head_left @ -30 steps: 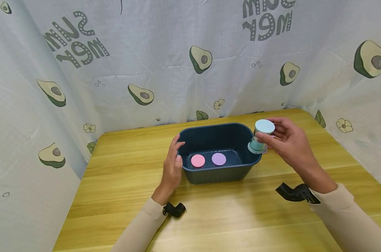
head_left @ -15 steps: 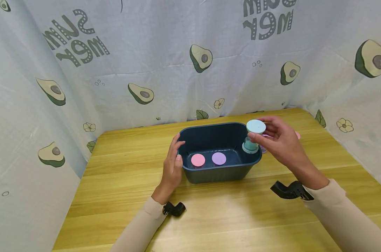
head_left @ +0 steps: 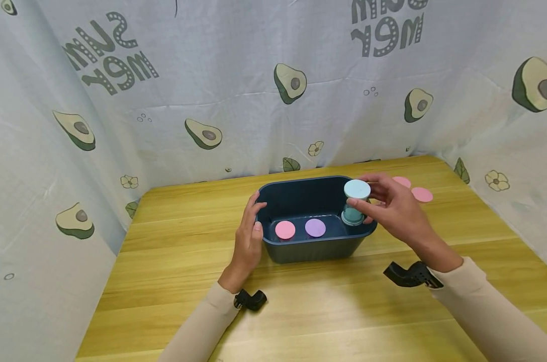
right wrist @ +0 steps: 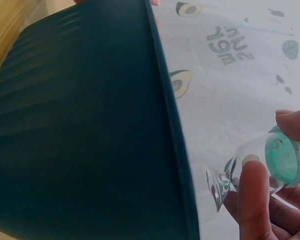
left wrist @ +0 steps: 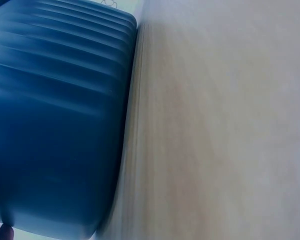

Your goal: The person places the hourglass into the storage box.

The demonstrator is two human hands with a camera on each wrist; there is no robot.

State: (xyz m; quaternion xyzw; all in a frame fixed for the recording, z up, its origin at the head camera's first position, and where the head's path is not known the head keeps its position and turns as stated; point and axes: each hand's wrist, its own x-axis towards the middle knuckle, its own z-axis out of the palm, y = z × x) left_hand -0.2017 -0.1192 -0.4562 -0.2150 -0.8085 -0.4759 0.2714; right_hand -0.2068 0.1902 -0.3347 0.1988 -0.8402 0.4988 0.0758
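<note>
Lowering the blue-capped hourglass (head_left: 356, 203), pinched in the right hand (head_left: 391, 208), upright near the tub's (head_left: 300, 249) right wall looks safest while the flat left hand (head_left: 248, 236) steadies its left rim.

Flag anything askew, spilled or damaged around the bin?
Nothing stands out. The dark blue bin sits flat on the table, with the pink-capped and purple-capped pieces upright inside. The left hand rests on its left wall; the right hand holds a blue-capped hourglass over the right rim. No spill or damage shows.
</note>
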